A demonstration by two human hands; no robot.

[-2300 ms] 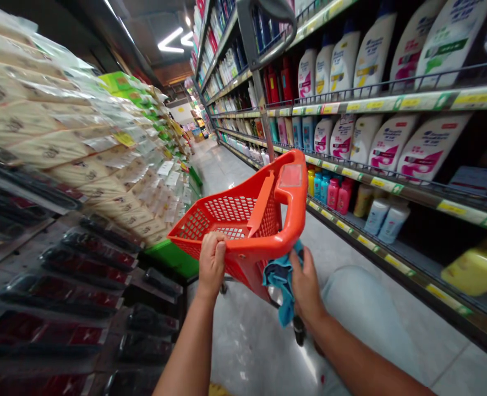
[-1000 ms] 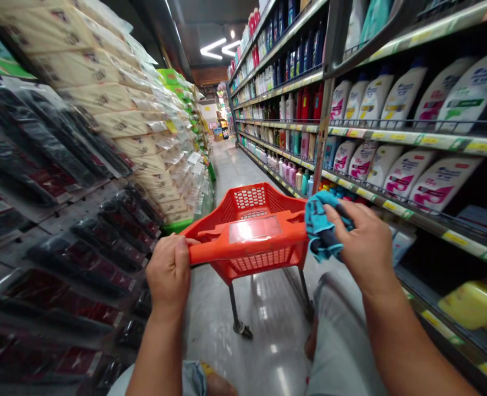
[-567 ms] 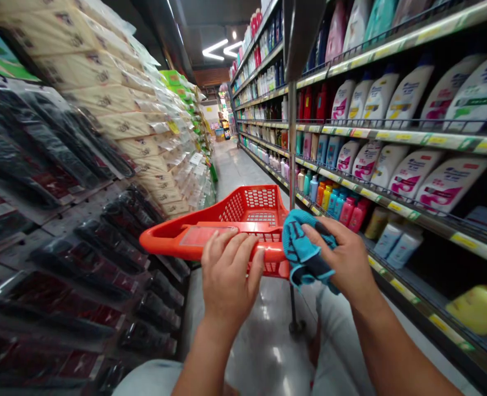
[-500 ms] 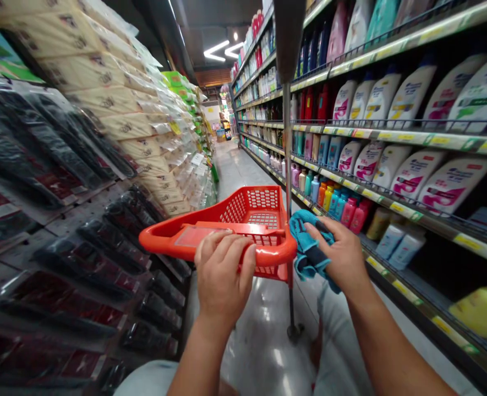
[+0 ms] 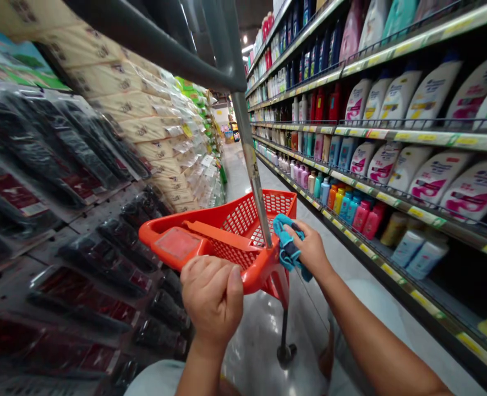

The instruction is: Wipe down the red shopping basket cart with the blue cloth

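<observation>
One pole [image 5: 249, 159] now leans left, earlier upright. Left hand [image 5: 212, 300]: fingers closed over one red basket [image 5: 243, 220]. Right hand [image 5: 311, 250]: fingers pinching one blue cloth [image 5: 288, 247].

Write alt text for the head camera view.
A person's left hand grips the rim of a wheeled red basket in a store aisle, while the right hand holds a blue cloth at its far corner. Shampoo bottles line shelves on the right, wrapped packs on the left.
</observation>
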